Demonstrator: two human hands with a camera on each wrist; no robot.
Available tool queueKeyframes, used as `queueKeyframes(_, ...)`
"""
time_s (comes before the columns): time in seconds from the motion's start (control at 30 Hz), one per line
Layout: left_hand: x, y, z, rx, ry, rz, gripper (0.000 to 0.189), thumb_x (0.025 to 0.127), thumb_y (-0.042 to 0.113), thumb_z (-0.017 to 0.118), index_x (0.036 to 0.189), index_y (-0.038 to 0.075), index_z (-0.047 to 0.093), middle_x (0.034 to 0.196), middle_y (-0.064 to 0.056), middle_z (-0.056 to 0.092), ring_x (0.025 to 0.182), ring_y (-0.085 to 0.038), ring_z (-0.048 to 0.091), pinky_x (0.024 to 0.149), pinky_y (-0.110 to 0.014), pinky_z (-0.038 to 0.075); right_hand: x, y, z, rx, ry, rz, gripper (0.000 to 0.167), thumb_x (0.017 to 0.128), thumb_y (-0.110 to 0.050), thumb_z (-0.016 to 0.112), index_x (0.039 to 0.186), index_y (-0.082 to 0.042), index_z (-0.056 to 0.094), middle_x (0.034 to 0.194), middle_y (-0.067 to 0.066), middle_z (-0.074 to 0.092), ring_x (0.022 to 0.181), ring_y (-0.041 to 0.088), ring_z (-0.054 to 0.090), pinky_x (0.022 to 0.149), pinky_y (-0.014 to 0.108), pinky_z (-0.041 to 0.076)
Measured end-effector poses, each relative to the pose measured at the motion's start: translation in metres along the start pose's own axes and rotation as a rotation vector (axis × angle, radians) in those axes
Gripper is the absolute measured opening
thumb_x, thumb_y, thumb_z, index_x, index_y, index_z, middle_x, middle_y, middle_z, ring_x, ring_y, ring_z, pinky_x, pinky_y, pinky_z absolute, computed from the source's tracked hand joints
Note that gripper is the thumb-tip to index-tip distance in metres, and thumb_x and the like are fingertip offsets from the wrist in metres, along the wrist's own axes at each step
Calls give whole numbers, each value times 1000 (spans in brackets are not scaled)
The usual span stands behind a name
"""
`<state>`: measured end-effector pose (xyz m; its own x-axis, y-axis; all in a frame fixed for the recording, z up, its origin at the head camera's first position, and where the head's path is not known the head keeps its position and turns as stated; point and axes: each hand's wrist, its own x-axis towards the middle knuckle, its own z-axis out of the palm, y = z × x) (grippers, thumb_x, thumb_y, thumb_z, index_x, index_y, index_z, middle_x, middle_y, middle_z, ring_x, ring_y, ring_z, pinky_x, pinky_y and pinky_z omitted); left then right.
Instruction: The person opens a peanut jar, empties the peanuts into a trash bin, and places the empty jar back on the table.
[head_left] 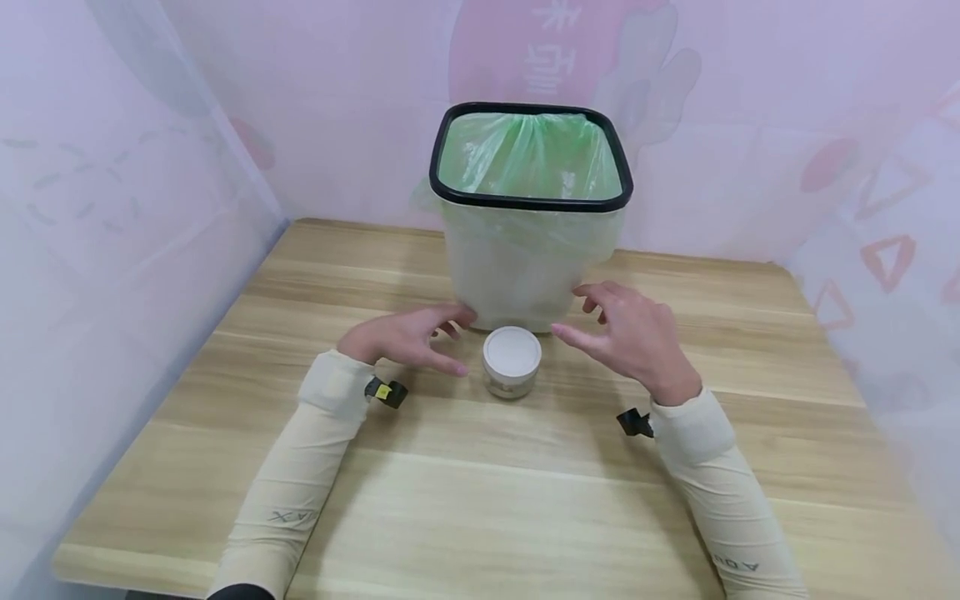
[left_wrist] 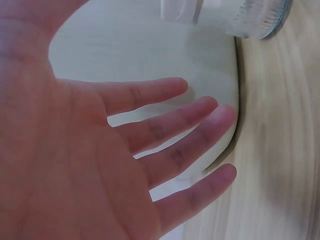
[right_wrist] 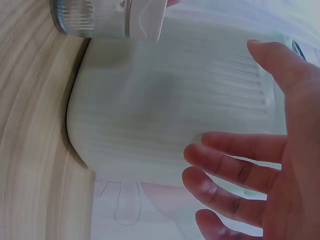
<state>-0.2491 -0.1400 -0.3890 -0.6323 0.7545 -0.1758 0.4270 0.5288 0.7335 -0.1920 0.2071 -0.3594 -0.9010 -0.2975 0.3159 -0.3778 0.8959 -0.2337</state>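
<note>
A white bin (head_left: pixel 517 267) with a black rim (head_left: pixel 528 203) and a translucent green bag (head_left: pixel 525 158) lining it stands upright on the table. Just in front of its base sits a small clear jar (head_left: pixel 512 365) with a white lid, also seen as a ribbed glass jar (right_wrist: pixel 95 19) in the right wrist view. My left hand (head_left: pixel 416 337) is held beside the bin's lower left, fingers spread. On the other side, my right hand (head_left: pixel 626 337) has its fingers slightly bent near the bin's lower right. Neither hand holds anything; whether fingertips touch the bin I cannot tell.
The wooden table (head_left: pixel 465 517) extends around the bin and jar. Behind it hangs a pale printed curtain (head_left: pixel 337 108), with more curtain at both sides. A black wrist mount (head_left: pixel 386 392) sticks out at the left wrist, another mount (head_left: pixel 635 422) at the right.
</note>
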Motion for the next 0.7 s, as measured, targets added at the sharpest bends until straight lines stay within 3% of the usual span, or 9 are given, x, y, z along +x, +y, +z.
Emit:
queueKeyframes(0.33,9,1,12,11,-3,41,94,86,39,87,157,2,39,158,-18,48,144,-37,50,123,-51,42,-1,-5,6,-15,12,-71,69,83,-71,74,127,-17,72,104,1,76,85,19,72,57,37,53)
queueKeyframes(0.7,14,9,22,44,8,87,98,83,40,91,160,8,39,158,-8,50,147,-29,50,126,-49,37,-4,-15,13,-53,12,-128,80,79,-82,68,127,-18,73,109,-2,76,96,19,74,61,37,55)
